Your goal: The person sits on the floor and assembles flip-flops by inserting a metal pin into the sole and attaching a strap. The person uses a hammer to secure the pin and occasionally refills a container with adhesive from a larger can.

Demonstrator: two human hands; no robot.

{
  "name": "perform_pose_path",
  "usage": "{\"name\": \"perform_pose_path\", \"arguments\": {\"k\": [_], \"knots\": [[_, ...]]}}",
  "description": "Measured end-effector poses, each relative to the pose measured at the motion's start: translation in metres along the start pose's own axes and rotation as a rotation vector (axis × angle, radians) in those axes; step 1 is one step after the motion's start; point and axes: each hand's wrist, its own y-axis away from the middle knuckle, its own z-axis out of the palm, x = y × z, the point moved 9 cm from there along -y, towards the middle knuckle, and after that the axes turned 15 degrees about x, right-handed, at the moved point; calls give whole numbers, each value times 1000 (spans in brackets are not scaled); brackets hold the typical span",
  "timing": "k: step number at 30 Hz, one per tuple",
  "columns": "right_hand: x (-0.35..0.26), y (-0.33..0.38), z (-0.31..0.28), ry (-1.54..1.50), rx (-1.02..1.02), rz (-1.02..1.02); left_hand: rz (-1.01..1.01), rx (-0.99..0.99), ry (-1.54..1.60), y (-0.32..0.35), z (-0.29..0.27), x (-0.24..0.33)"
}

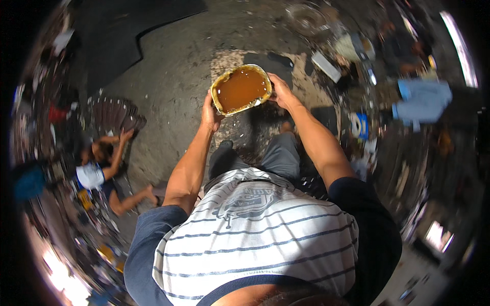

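Note:
Between my two hands is a container (216, 81) with a crusted yellowish rim, holding an orange-brown liquid (242, 87). My left hand (210, 113) is closed on its lower left side, the fingers partly hidden beneath. My right hand (279, 91) grips the right side. Both arms stretch forward, and the container is held above the floor in front of my legs. Small pale bits show along the inner edge. What the liquid is, I cannot tell.
On the left, a person (104, 166) sits low beside a fanned stack of dark brown pieces (115, 113). A flat cardboard sheet (227, 61) lies ahead on the dark floor. To the right are a white box (325, 67), a blue-and-white can (360, 125) and a light blue cloth (421, 100).

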Motion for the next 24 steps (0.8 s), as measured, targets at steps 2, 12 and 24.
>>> {"name": "perform_pose_path", "arguments": {"k": [2,12,24], "knots": [[0,-21,10,90,-76,18,68,96,57,-5,-12,-16],[32,-197,47,566,-592,-71,231,589,669,-84,-4,-185],[304,-377,9,983,-819,71,251,916,934,-179,-63,-471]]}}
